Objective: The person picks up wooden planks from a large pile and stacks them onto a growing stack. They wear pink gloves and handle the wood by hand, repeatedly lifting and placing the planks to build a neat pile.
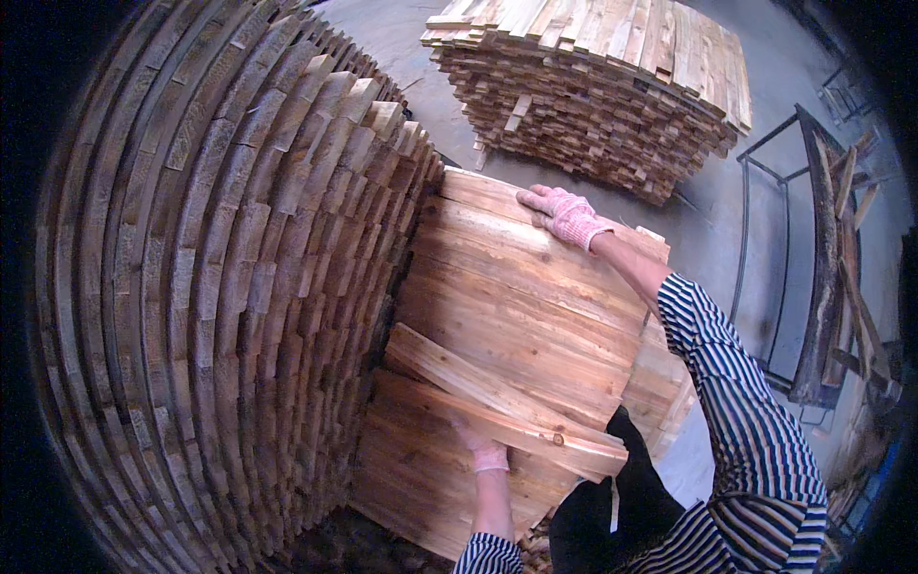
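Observation:
A low stack of wooden boards (pixel 516 277) lies before me, its top boards side by side. Across its near part rests a loose wooden board (pixel 507 416) at a slant, with another loose board (pixel 478 368) along its far side. My left hand (pixel 488 452), in a pink-white glove, grips the near edge of the slanted board; its fingertips are partly hidden. Farther off, my right hand (pixel 566 215), in a similar glove, lies on the boards at the stack's far end. Its fingers are stretched out and somewhat apart, holding nothing.
A tall wall of stacked boards (pixel 220 258) rises close on the left. Another board pile (pixel 593 86) stands on the concrete floor beyond. To the right is a metal frame (pixel 765 182) next to dark timber and scrap wood (pixel 846 258).

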`<state>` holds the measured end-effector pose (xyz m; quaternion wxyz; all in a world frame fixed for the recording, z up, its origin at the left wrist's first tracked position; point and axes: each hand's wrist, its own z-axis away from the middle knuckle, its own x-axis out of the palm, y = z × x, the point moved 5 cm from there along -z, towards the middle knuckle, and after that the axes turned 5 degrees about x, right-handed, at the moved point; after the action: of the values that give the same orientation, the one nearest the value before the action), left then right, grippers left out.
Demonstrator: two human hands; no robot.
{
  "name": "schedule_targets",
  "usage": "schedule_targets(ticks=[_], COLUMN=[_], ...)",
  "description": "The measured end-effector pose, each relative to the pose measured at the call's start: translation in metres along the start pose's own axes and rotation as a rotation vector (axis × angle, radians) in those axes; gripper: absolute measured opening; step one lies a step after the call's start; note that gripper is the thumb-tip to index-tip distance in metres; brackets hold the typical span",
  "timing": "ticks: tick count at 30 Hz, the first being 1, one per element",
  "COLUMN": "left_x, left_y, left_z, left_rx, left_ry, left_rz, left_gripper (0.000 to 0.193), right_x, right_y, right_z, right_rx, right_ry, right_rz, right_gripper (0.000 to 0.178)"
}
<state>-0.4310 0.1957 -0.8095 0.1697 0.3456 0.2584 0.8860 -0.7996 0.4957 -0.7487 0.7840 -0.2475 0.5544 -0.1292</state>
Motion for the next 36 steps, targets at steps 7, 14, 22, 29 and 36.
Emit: schedule_targets(ticks=[7,14,22,29,36], left_x=[0.014,0.033,0.024,0.031,-0.046], left_y=[0.011,0.025,0.062,0.082,0.045], left_z=[0.016,0.038,0.115,0.17,0.18], left_rx=[0.107,0.223,0.361,0.222,0.192], left_ry=[0.085,-0.029,0.303,0.25,0.109], left_rz=[-0.177,0.059,-0.391,-0.21,-0.117], left_gripper=[0.072,0.063,0.064,0.067,0.048], right_x=[0.001,0.064,0.14,0.102,0.076], right_y=[-0.024,-0.141,-0.166,-0.216,-0.255], right_z=[-0.018,0.167,0.315,0.317,0.315], right_rx=[0.011,-0.274,0.581,0.103,-0.084], right_ry=[-0.032,-0.074,-1.106,-0.895,-0.799], right_rz=[0.035,-0.397,-1.222,-0.812,-0.155], right_gripper=[0.054,0.065,0.082,0.103,0.109])
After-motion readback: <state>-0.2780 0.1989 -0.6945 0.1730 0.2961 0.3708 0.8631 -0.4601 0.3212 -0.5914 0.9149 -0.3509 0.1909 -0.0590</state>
